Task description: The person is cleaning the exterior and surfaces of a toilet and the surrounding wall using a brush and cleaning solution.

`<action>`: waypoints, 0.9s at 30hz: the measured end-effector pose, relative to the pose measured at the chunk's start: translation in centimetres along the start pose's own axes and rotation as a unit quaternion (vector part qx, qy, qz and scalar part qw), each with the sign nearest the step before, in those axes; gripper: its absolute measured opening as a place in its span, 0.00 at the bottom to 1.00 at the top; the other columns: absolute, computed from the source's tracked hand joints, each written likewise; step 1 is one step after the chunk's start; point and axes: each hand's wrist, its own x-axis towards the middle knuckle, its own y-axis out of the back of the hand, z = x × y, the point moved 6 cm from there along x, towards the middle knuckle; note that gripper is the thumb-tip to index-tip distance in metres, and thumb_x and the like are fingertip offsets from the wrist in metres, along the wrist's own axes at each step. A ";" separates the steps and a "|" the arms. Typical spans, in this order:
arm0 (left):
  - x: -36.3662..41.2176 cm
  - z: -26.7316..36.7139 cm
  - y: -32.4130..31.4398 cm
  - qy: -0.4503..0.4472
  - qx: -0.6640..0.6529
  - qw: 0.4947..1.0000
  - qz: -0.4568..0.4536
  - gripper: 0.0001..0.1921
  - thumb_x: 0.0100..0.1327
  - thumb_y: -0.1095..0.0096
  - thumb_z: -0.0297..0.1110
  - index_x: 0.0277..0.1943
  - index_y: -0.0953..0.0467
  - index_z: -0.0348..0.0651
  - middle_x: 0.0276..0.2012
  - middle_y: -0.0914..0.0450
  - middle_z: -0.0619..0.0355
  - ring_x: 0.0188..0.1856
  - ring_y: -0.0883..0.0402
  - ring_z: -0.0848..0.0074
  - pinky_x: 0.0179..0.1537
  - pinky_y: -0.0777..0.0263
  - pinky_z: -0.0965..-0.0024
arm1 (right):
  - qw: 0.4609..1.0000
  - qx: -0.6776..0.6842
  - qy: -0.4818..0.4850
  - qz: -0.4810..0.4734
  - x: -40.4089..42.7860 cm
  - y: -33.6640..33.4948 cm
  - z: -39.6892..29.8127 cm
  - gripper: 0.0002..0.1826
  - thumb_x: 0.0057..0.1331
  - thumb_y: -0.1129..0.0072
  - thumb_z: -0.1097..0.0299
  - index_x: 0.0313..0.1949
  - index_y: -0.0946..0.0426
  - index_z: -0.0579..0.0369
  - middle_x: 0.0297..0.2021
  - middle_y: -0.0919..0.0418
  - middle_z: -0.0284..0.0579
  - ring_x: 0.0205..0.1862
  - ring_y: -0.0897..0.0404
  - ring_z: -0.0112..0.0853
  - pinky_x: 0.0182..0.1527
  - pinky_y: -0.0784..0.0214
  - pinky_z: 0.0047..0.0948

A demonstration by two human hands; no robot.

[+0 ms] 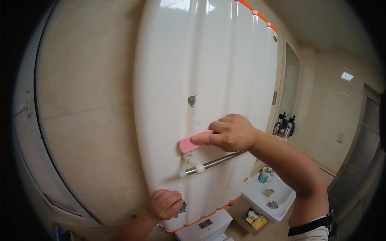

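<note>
A pink-handled brush or scrubber (189, 145) is gripped in my right hand (230, 134), laid against the tall, ribbed white panel (169, 90) just above a metal rail (223, 160) on a white bracket (193, 161). Its working side is hidden. Low on the panel's left edge, my left hand (166, 204) is curled beside a grey crumpled patch (181, 208); whether it holds a cloth there is unclear. Another grey patch (191, 101) shows higher up the panel. Orange trim (208, 214) runs along the lower edge.
A toilet tank (205, 226) stands below the panel. To the right are a white sink (279, 208) with a mug (264, 175) and a sponge (268, 192), and a container (257, 223) of cleaning items. A framed door (57, 168) stands at left.
</note>
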 end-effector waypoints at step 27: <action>0.1 -0.4 0.3 0.002 -0.045 0.999 0.004 0.10 0.44 0.41 0.30 0.33 0.24 0.46 0.39 0.23 0.60 0.41 0.23 0.71 0.43 0.33 0.67 | 0.923 -0.053 -0.368 -0.097 1.5 2.0 -1.9 0.23 0.64 0.51 0.62 0.60 0.38 0.40 0.16 0.27 0.47 0.18 0.26 0.46 0.21 0.34 0.42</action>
